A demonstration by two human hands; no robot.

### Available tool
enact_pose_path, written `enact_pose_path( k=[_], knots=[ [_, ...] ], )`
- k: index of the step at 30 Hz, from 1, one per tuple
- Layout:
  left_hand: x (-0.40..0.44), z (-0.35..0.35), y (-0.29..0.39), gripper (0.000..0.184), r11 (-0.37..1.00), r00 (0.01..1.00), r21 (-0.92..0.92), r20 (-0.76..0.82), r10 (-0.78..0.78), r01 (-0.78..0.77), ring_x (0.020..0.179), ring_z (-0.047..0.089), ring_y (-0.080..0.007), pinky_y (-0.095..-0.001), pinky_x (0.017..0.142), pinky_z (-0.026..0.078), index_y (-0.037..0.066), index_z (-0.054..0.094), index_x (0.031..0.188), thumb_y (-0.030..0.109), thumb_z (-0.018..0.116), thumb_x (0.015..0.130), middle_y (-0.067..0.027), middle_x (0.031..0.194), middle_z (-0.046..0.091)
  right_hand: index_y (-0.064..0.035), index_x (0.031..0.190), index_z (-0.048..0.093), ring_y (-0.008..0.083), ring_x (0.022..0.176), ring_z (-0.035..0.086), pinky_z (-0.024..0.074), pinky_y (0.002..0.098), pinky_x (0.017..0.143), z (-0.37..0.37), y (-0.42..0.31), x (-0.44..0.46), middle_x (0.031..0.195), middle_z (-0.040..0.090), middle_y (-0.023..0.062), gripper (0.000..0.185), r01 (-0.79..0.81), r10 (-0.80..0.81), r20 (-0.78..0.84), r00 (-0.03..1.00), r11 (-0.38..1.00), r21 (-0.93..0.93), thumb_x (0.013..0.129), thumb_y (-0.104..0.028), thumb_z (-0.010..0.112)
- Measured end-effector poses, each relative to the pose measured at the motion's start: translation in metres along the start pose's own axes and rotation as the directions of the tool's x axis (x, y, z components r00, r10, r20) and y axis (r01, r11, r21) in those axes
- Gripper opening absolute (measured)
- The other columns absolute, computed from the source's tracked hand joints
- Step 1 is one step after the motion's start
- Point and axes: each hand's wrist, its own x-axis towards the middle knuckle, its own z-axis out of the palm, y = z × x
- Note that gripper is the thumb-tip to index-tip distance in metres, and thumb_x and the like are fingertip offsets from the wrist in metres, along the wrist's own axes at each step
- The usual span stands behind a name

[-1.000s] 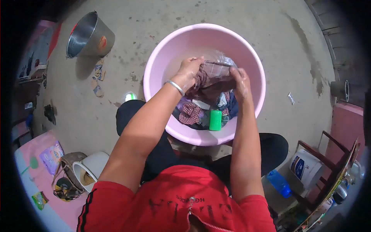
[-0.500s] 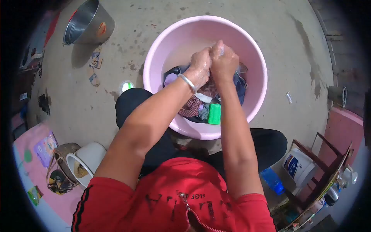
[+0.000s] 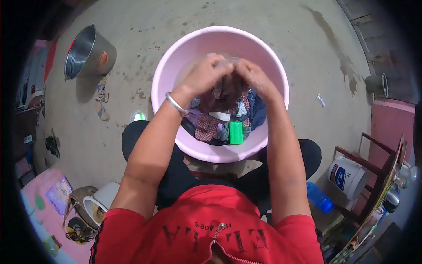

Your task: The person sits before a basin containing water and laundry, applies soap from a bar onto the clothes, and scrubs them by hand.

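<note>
Over a pink tub (image 3: 220, 155), my left hand (image 3: 209, 75) and my right hand (image 3: 255, 78) are both closed on a wet brown cloth (image 3: 222, 94) that hangs down between them. The fingertips of the two hands nearly meet and are slightly blurred. A bangle circles my left wrist. Below the cloth lie a white bar (image 3: 220, 116), a green bar-shaped object (image 3: 236, 133), a red checked cloth (image 3: 205, 128) and dark blue fabric (image 3: 257, 110), all inside the tub.
A metal bucket (image 3: 94, 55) stands at the upper left, sandals (image 3: 102, 103) below it. Beside my left knee is a small container (image 3: 138, 116). A white bucket (image 3: 348, 178) and a blue bottle (image 3: 320, 198) are at the right. A tipped white pail (image 3: 103, 200) lies lower left.
The hands were apart with the cloth stretched, then came together in fists. Now they are a little apart at the top, with the brown cloth hanging open again. The view has shifted slightly.
</note>
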Motion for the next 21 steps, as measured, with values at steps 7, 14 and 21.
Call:
enact_pose_path(
  k=[7,14,21],
  knots=[
    [-0.003,-0.01,0.005,0.025,0.457,0.789,-0.879,-0.182,-0.587,0.137,0.085,0.064,-0.0235,-0.0358,0.072,0.054,-0.001,0.056,0.103,0.018,0.057,0.087,-0.0129,0.093,0.063,-0.0029,0.099,0.062,0.0161,0.078,0.058,0.0477,0.0283,0.075,0.001,0.085,-0.011,0.085,0.063,0.0057,0.029,0.01,0.053,-0.39,0.919,0.987,0.159,0.073,-0.015,0.068],
    [0.016,0.018,-0.058,0.028,0.218,0.708,-0.953,-0.005,-0.706,0.211,0.071,0.059,-0.0215,-0.0343,0.062,0.049,0.002,0.052,0.106,0.024,0.051,0.089,-0.0092,0.085,0.06,-0.006,0.076,0.066,0.0309,0.071,0.064,0.0517,0.0382,0.069,0.104,-0.062,-0.024,0.073,0.064,0.0143,0.019,0.343,-0.533,-0.195,0.823,0.741,-0.577,0.078,-0.023,0.057],
    [0.014,0.05,-0.031,0.023,0.282,0.769,-0.952,-0.089,-0.633,0.122,0.079,0.058,-0.0174,-0.0323,0.069,0.048,0.003,0.06,0.091,0.023,0.05,0.088,-0.0072,0.086,0.06,-0.005,0.062,0.061,0.0385,0.058,0.06,0.0485,0.0467,0.059,0.068,0.013,0.052,0.061,0.06,0.0179,0.03,0.043,-0.586,-0.522,0.62,0.689,-0.723,0.083,-0.025,0.053]
  ],
)
